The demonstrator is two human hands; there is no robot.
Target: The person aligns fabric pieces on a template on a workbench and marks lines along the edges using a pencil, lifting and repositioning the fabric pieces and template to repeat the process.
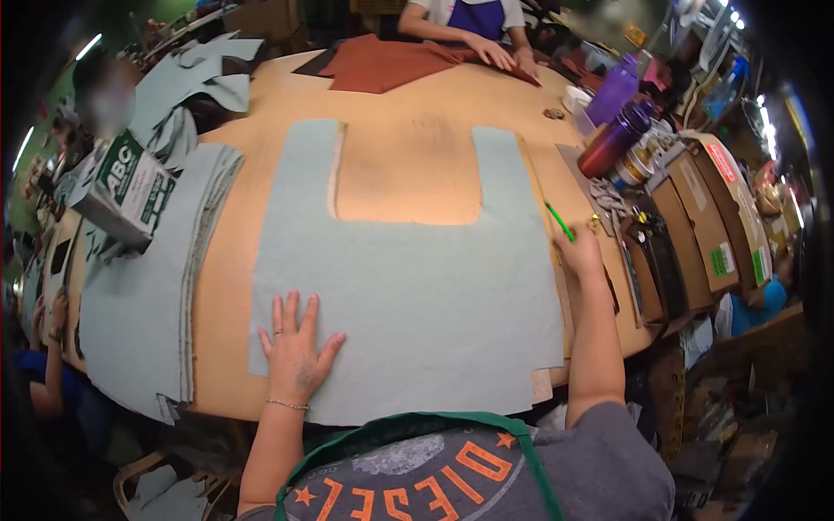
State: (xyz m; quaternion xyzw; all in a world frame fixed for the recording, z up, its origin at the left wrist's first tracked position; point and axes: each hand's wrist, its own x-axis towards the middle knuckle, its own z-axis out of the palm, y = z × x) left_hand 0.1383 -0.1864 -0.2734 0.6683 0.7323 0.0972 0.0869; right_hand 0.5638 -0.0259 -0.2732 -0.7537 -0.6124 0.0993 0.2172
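A large light grey-green fabric piece [417,304] with a U-shaped cutout at its far side lies flat on the wooden table [400,174]. My left hand [300,347] rests flat on its near left part, fingers spread, a ring and bracelet on it. Beyond the fabric's right edge, my right hand [580,252] is closed around a slim green pen [559,220], which points up and to the left. Tan edges of something underneath [543,382] show along the fabric's right side and near corner.
Stacked fabric layers [148,295] lie at left, with a white-and-green ABC box [130,187]. Bottles [615,139], a gold-coloured tape roll [594,222] and cardboard boxes [695,217] crowd the right. Across the table, a person's hands [504,59] touch rust-brown material [382,65].
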